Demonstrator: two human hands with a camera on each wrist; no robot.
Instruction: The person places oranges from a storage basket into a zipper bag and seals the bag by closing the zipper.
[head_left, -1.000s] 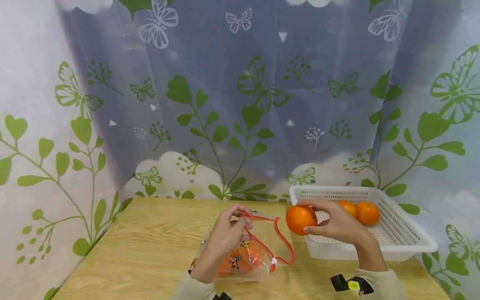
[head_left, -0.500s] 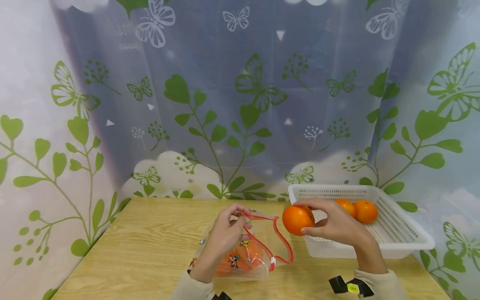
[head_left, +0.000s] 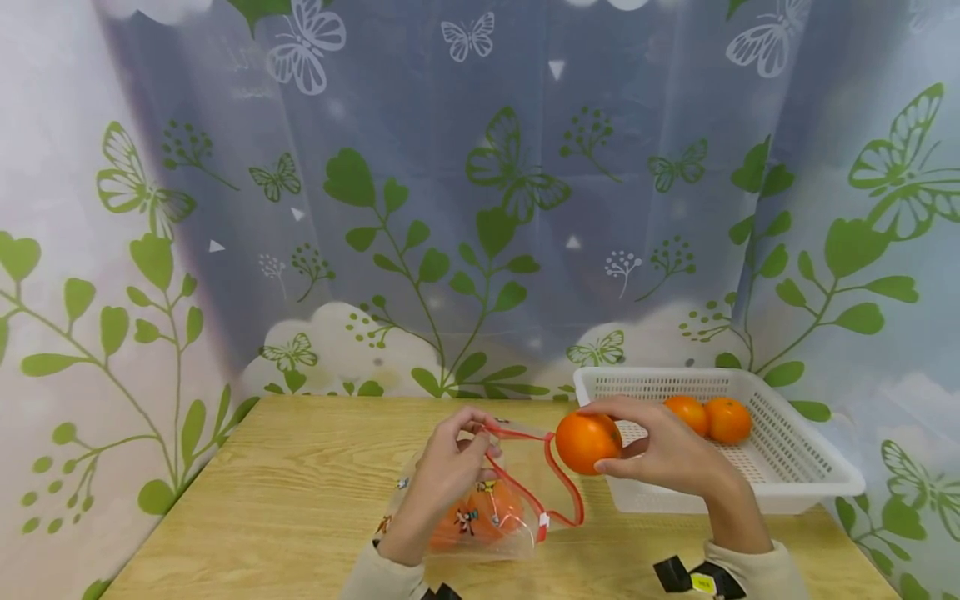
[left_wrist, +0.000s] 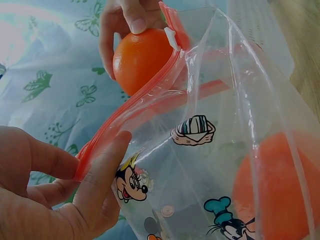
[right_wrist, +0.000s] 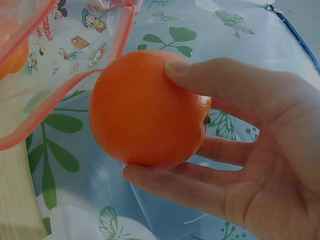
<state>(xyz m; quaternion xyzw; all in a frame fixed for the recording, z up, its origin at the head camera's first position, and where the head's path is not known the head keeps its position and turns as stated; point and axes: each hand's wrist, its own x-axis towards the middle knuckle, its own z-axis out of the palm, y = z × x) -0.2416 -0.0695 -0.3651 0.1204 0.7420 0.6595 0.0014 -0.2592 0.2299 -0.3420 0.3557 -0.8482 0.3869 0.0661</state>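
A clear plastic zip bag (left_wrist: 195,165) with a red zip edge and cartoon prints lies on the table, its mouth spread toward the right. My left hand (head_left: 444,467) pinches the bag's red rim between thumb and fingers. Inside the bag, orange fruit (left_wrist: 275,190) shows through the plastic. My right hand (head_left: 667,446) grips an orange (right_wrist: 150,110) between thumb and fingertips, right beside the bag's open mouth. In the left wrist view this orange sits just behind the red zip edge, near the white slider (left_wrist: 171,38).
A white perforated plastic basket (head_left: 806,492) stands on the right of the wooden table (head_left: 300,483), with two oranges (head_left: 727,421) visible in it. A patterned curtain (head_left: 450,250) hangs behind and at both sides.
My right hand has moved the orange slightly left, from above the basket's near-left edge to the bag's mouth. The left hand and the bag have stayed nearly still.
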